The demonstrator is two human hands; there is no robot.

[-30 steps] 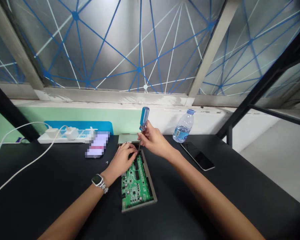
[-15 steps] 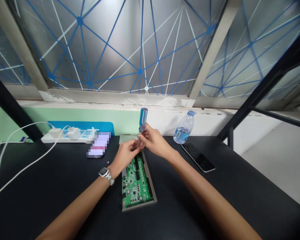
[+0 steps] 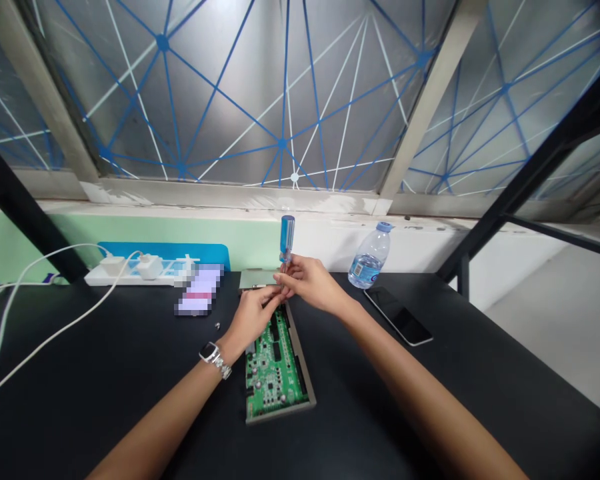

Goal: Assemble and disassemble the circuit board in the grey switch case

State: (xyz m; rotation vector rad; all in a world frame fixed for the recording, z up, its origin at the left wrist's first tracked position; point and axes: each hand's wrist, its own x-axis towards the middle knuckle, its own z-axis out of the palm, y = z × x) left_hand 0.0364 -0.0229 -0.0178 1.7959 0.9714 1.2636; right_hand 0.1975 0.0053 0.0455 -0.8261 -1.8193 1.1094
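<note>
A screwdriver [image 3: 287,239] with a blue and clear striped handle stands nearly upright over the far part of a green circuit board [image 3: 275,373] in a metal tray. Round its lower handle and shaft, the fingers of my right hand [image 3: 313,283] are closed. My left hand [image 3: 255,310], with a watch [image 3: 211,353] on its wrist, pinches at the lower end of the shaft, above the board. What sits between those left fingertips is hidden, as is the screwdriver's tip. Small metal pieces [image 3: 217,326], probably screws, lie left of the board.
A water bottle [image 3: 370,257] and a dark phone [image 3: 399,317] are on the right of the black table [image 3: 360,413]. At the back left sit a white power strip [image 3: 130,270] with plugs and cables, and a blurred-out phone [image 3: 200,290]. A wall and window rise behind.
The screwdriver handle has turned slightly, and my right fingers have shifted a little on it. My left hand stays at the shaft's lower end. The whole view has moved very slightly.
</note>
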